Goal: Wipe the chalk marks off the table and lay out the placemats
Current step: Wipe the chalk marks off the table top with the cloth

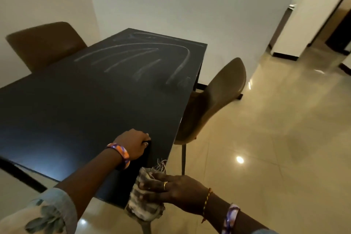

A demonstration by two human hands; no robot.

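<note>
The black table (76, 110) carries several long white chalk marks (144, 57) on its far half. The near half looks plain dark. My left hand (133, 144) rests on the tabletop near the right front corner, fingers curled against something dark that blends into the surface. Whether it grips anything there is unclear. My right hand (176, 190) holds a crumpled, dirty grey cloth (144, 205) with frayed threads, pressed against the table's near corner and hanging over its edge. No placemats are visible.
One brown chair (43, 43) stands at the table's far left side, and a second brown chair (214, 93) is tucked in on the right. Glossy beige floor tiles (266, 138) stretch to the right towards a doorway (338, 30). White walls close off the far end.
</note>
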